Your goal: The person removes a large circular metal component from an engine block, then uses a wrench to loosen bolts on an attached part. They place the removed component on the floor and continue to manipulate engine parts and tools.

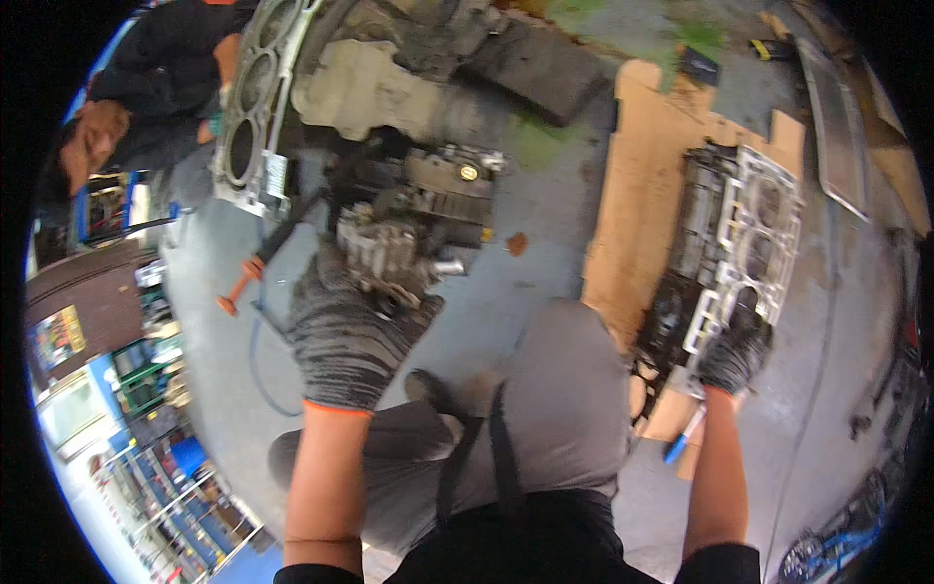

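Observation:
My left hand point(350, 341), in a grey striped knit glove with an orange cuff, is closed around a cast metal engine part point(379, 248) with short pipe stubs. Its thumb lies along the near right side, and the fingers go up the left side, partly hidden. Right behind that part is a larger dark and metal engine assembly point(448, 185). Off to the right, my gloved right hand point(735, 355) grips the near end of a silver cylinder head point(759, 229) with round chambers. The head lies on cardboard point(637, 195); its fingertips are dark and hard to make out.
An orange-handled tool point(243, 284) lies on the grey floor at left. A screwdriver with a blue handle point(674, 452) is beside the cardboard. Behind are a long silver engine block point(255, 107) and a large gearbox-like casting point(360, 92). A co-worker point(156, 78) is at upper left.

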